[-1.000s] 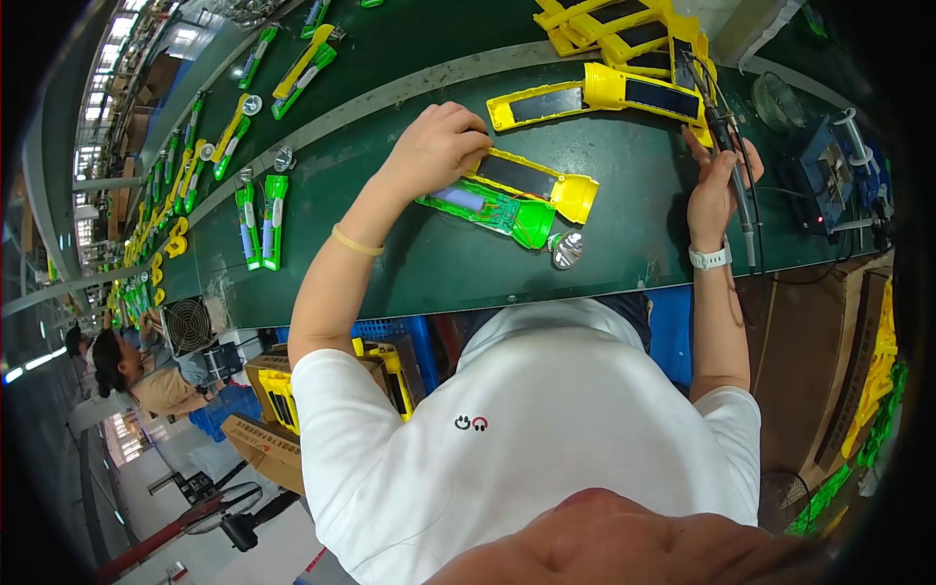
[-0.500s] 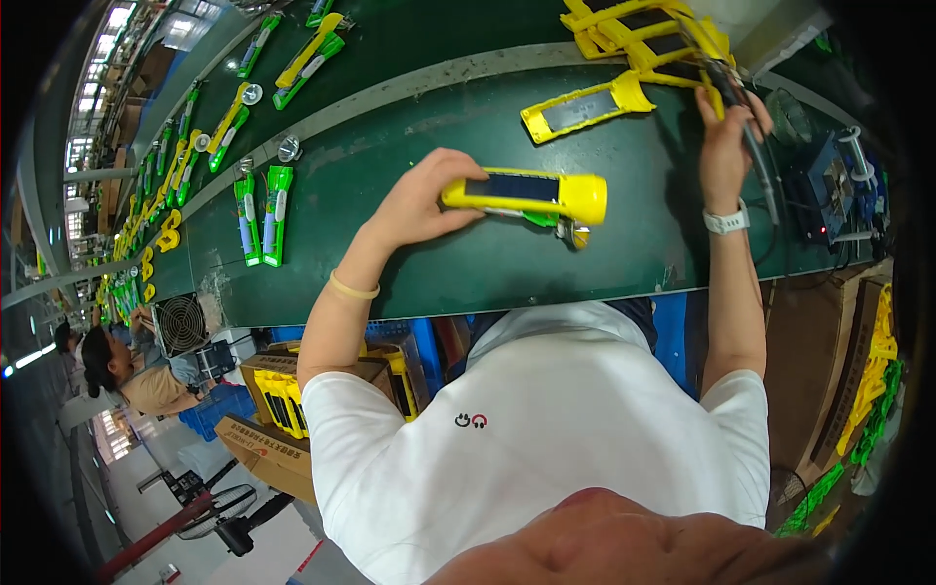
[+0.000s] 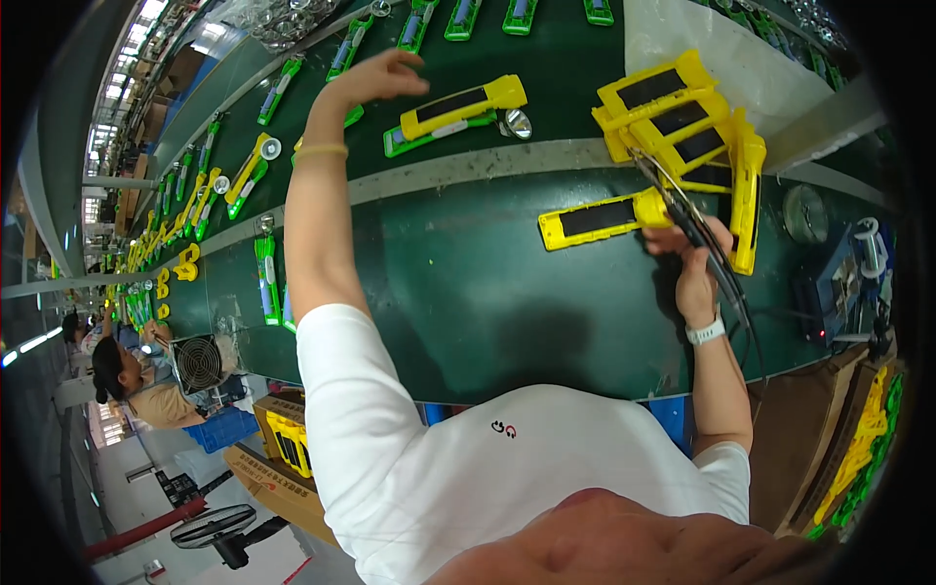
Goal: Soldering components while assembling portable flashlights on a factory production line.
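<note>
My left hand (image 3: 382,78) is stretched out over the green conveyor belt, slightly blurred, with its fingers apart and nothing in them. Just to its right, a yellow torch casing (image 3: 453,107) lies against a green half (image 3: 439,135), with a round silver reflector (image 3: 517,124) at its end. My right hand (image 3: 694,255) is closed round the black handle of a soldering iron (image 3: 694,226). Its fingers are also at the wide end of another yellow casing with a dark panel (image 3: 600,222). Whether they grip that casing I cannot tell.
Several yellow casings are piled (image 3: 673,122) beyond my right hand. A blue station with a red light (image 3: 829,278) stands at the right. Green torch halves (image 3: 341,54) line the belt. A fan unit (image 3: 198,363) and a co-worker (image 3: 146,385) are at the left.
My left hand has let go of the torch, which now lies on the belt, and sits farther forward and left. My right hand, still with the iron, has come nearer, beside a yellow casing.
</note>
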The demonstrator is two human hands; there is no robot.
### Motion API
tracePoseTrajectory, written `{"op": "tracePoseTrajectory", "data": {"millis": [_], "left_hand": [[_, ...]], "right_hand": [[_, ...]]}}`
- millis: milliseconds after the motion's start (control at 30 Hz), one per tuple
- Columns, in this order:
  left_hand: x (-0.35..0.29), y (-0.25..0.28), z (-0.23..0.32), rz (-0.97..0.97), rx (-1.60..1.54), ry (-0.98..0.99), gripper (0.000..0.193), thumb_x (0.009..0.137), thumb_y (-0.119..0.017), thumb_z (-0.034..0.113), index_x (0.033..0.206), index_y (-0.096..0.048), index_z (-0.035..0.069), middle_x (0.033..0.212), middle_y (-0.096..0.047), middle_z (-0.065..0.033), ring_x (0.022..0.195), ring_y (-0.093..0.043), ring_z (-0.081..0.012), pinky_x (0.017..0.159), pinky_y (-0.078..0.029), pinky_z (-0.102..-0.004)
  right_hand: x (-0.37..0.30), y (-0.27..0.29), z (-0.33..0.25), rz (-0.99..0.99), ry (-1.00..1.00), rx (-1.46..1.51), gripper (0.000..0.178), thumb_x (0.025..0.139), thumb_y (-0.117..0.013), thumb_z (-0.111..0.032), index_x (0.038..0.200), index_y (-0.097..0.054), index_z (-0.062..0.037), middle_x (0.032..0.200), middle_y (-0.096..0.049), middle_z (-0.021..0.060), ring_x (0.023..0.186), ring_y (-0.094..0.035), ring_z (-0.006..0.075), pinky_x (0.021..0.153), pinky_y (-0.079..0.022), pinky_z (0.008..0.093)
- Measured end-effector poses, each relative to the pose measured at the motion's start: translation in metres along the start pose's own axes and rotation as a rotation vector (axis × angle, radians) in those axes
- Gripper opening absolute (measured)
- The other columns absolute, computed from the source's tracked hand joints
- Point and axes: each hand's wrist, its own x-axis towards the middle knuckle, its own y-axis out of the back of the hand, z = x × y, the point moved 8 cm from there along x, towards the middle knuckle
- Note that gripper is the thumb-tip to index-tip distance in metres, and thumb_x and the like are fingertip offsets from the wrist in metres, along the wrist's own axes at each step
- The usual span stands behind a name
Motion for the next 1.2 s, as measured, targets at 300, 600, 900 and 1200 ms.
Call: {"op": "tracePoseTrajectory", "data": {"millis": [300,600,900,1200], "left_hand": [[0.109,0.047,-0.059,0.731,0.57,0.298,0.063,0.072,-0.069,0.045,0.109,-0.053,-0.004,0.102,-0.062,-0.024,0.097,-0.06,-0.0357,0.083,-0.049,-0.04],[-0.092,-0.068,0.027,0.228,-0.319,-0.204,0.058,0.067,-0.074,0.011,0.119,-0.051,0.001,0.112,-0.058,-0.0079,0.103,-0.055,-0.0172,0.091,-0.043,-0.0303],[-0.204,-0.226,0.103,0.154,0.257,-0.571,0.058,0.065,-0.076,0.02,0.118,-0.053,0.01,0.125,-0.049,-0.0116,0.123,-0.04,-0.0324,0.106,-0.026,-0.051],[-0.244,-0.201,0.071,0.378,0.277,-0.516,0.063,0.069,-0.067,0.013,0.127,-0.044,0.004,0.131,-0.045,-0.0159,0.125,-0.038,-0.035,0.104,-0.029,-0.0446]], "right_hand": [[0.005,0.034,0.012,0.139,0.082,-0.448,0.06,0.09,-0.039,-0.055,0.123,-0.033,-0.0059,0.113,-0.051,0.0192,0.095,-0.059,0.0279,0.087,-0.044,0.0382],[-0.009,-0.009,0.023,0.017,-0.235,0.275,0.049,0.095,-0.038,-0.04,0.129,-0.021,-0.0083,0.107,-0.053,0.0204,0.087,-0.062,0.0289,0.075,-0.052,0.0378],[-0.026,-0.016,0.01,-0.013,-0.317,0.272,0.042,0.098,-0.032,-0.037,0.126,-0.027,-0.0075,0.096,-0.056,0.017,0.072,-0.063,0.0216,0.059,-0.051,0.0283],[-0.064,0.044,-0.04,0.342,-0.075,0.309,0.024,0.094,-0.049,-0.024,0.108,-0.048,-0.0048,0.077,-0.052,0.0083,0.064,-0.049,0.0133,0.056,-0.038,0.0229]]}}
